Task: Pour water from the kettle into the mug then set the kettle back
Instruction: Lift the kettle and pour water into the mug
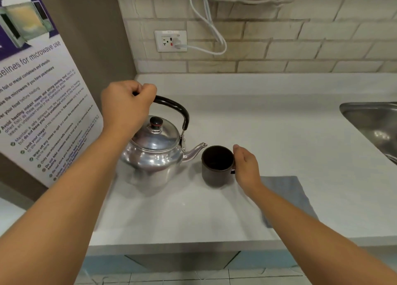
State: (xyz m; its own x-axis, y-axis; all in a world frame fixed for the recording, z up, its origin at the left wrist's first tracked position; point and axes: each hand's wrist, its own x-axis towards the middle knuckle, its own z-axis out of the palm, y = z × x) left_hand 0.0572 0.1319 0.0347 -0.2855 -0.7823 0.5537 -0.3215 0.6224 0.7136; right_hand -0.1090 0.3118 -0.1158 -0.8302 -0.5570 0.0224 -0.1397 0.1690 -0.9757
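Nearby, a grey cloth (287, 196) lies behind the right hand (247, 166) beside the mug (217, 166).

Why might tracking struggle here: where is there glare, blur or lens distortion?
Head view: bright glare patches on the kettle body and lid; wide-angle bending curves the poster and counter edges; the left hand and right hand look slightly soft.

White kitchen countertop (268, 121) against a pale brick-tile wall (300, 37), with a wall outlet (170, 41) and looped white cord (206, 20), steel sink (373, 123) at right, microwave guidelines poster (38, 104) at left
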